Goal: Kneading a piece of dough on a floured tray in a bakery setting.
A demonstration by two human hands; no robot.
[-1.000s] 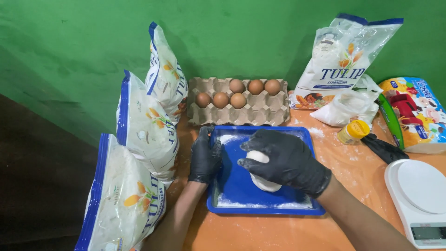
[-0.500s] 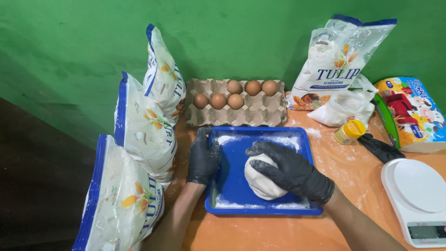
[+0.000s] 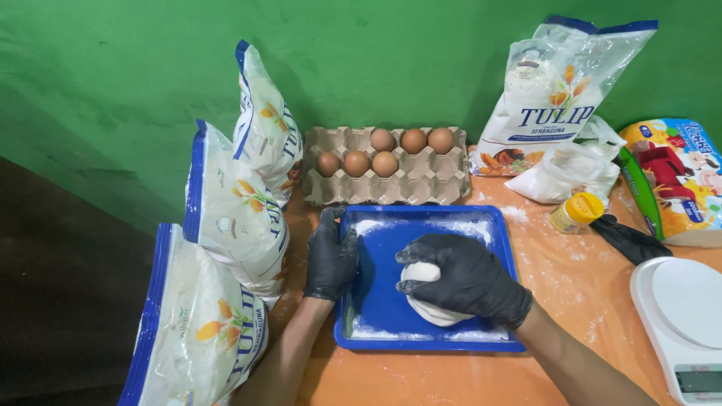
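Head view: nearest, the right hand (image 3: 468,280), in a black glove, lies over a white dough lump (image 3: 430,301) with its fingers curled down around the top, gripping it. The dough sits in the lower right part of a blue tray (image 3: 383,301) dusted with flour; its long axis runs roughly from near right toward far left, though much of it is covered. The left hand (image 3: 331,257), also gloved, clasps the tray's left rim, fingers wrapped over the edge. Flour bags (image 3: 226,203) lean along the left side. Right of the tray stand a white scale (image 3: 688,316) and a yellow-capped bottle (image 3: 575,213). Beyond the tray, a cardboard egg carton (image 3: 417,180) holds six brown eggs (image 3: 384,163) against the green wall (image 3: 150,68).
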